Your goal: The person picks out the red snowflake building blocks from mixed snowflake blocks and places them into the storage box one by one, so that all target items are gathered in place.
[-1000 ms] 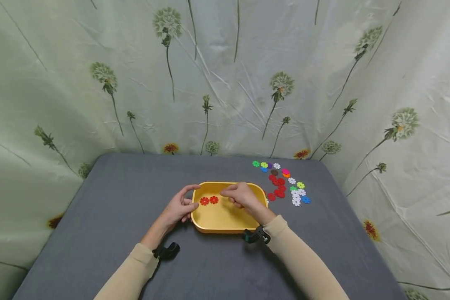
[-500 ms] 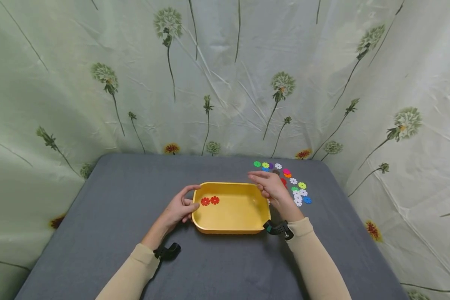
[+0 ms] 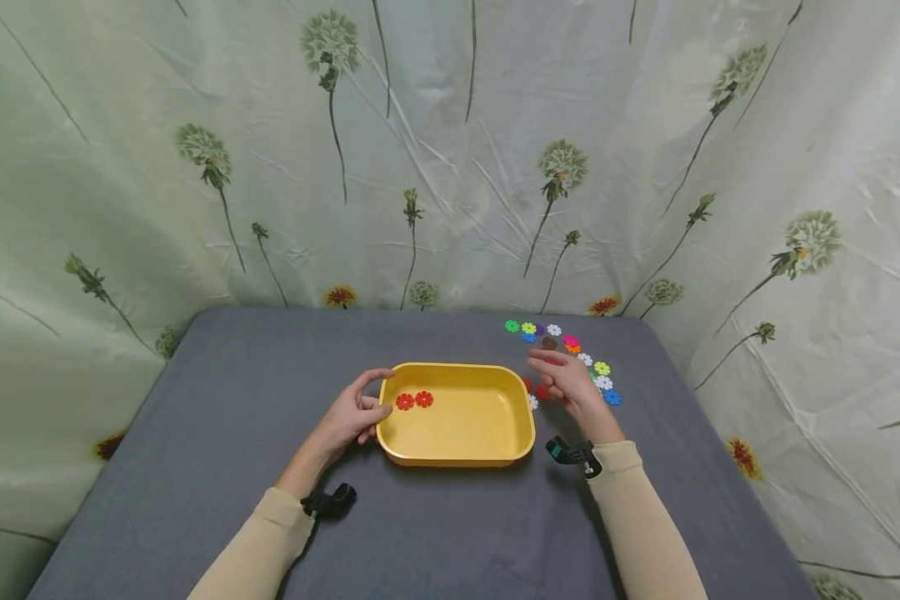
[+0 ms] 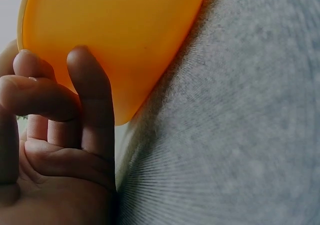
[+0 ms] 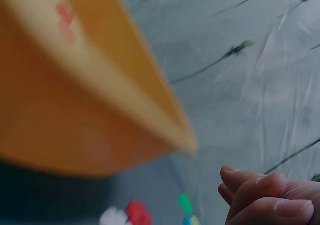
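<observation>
Left hand (image 3: 348,412) clamped on a yellow, rounded-rectangular tray (image 3: 465,429).
Its thumb crosses the tray's left rim near two red flower-shaped discs (image 3: 424,399) lying inside; beyond the tray's right end, the right hand (image 3: 572,382), fingers relaxed and slightly bent, partly hides scattered multicoloured flower-shaped discs (image 3: 603,383) (white, green and blue among them) on a grey tabletop (image 3: 307,350).

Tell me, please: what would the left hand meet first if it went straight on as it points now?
The yellow tray: the left hand holds its left end. Inside it, the nearer red piece seems next in line, though depth is unclear.
</observation>
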Action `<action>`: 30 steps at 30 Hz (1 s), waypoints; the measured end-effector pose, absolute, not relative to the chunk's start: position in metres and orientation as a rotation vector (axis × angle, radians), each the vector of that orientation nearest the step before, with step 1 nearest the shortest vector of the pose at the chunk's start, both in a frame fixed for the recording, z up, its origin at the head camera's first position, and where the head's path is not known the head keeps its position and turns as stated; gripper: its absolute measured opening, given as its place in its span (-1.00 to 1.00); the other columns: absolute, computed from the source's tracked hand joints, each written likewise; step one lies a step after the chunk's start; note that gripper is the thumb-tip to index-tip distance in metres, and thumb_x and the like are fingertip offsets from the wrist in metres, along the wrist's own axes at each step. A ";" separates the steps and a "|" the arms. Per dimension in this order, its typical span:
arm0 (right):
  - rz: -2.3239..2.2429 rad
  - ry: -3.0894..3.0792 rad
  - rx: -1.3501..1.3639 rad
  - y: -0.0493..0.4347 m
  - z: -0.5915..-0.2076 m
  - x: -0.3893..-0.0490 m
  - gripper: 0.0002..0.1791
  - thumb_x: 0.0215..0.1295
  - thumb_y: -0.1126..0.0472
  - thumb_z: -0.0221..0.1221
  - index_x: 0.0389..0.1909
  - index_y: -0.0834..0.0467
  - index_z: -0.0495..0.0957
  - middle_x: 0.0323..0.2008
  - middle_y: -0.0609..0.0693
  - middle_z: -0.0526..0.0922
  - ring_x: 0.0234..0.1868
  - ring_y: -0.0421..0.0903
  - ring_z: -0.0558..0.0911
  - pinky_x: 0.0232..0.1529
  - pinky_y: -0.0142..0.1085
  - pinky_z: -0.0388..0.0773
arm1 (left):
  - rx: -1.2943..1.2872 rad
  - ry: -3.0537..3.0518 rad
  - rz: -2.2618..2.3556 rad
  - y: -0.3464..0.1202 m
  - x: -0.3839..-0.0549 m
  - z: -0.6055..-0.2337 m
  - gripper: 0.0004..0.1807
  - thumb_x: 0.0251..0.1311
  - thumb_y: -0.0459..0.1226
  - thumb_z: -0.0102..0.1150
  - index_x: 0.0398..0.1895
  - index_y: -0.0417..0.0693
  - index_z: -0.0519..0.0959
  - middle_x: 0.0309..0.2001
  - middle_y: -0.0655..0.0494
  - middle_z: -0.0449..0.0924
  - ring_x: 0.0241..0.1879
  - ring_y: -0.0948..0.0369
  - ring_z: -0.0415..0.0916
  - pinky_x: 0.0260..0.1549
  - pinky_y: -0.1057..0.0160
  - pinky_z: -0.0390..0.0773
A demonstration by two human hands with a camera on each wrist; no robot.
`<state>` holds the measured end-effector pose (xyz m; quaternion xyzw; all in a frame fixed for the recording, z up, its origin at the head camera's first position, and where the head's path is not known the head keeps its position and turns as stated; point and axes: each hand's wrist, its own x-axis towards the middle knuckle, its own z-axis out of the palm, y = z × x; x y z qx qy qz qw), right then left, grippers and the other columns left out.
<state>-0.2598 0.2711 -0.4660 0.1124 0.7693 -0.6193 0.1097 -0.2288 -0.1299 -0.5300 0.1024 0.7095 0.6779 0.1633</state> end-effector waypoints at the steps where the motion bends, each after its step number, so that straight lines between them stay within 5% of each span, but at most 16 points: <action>1: -1.810 2.268 0.343 0.272 -0.470 -0.260 -0.43 0.54 0.07 0.26 0.47 0.18 0.48 -0.64 -0.21 0.40 -0.72 -0.29 0.24 -0.62 -0.49 0.20 | 0.293 2.024 1.933 -0.130 -0.229 -0.530 -0.31 0.40 -0.39 0.26 0.54 -0.01 0.25 -0.60 0.17 0.56 -0.77 0.31 0.36 -0.73 0.43 0.42; 20: -1.545 2.463 0.357 0.268 -0.510 -0.263 -0.47 0.45 0.16 0.33 0.37 0.23 0.58 -0.73 -0.15 0.46 -0.75 -0.30 0.34 -0.66 -0.49 0.26 | 0.304 1.974 1.970 -0.129 -0.227 -0.528 -0.29 0.39 -0.42 0.24 0.55 -0.04 0.23 -0.64 0.22 0.54 -0.79 0.34 0.35 -0.74 0.42 0.40; 30: -1.401 2.624 0.373 0.264 -0.507 -0.265 -0.59 0.36 0.19 0.39 0.16 0.29 0.66 -0.74 -0.06 0.49 -0.79 -0.20 0.35 -0.67 -0.43 0.32 | 0.295 1.969 1.973 -0.130 -0.227 -0.528 -0.29 0.39 -0.42 0.24 0.55 -0.03 0.24 -0.63 0.22 0.54 -0.79 0.33 0.35 -0.74 0.43 0.41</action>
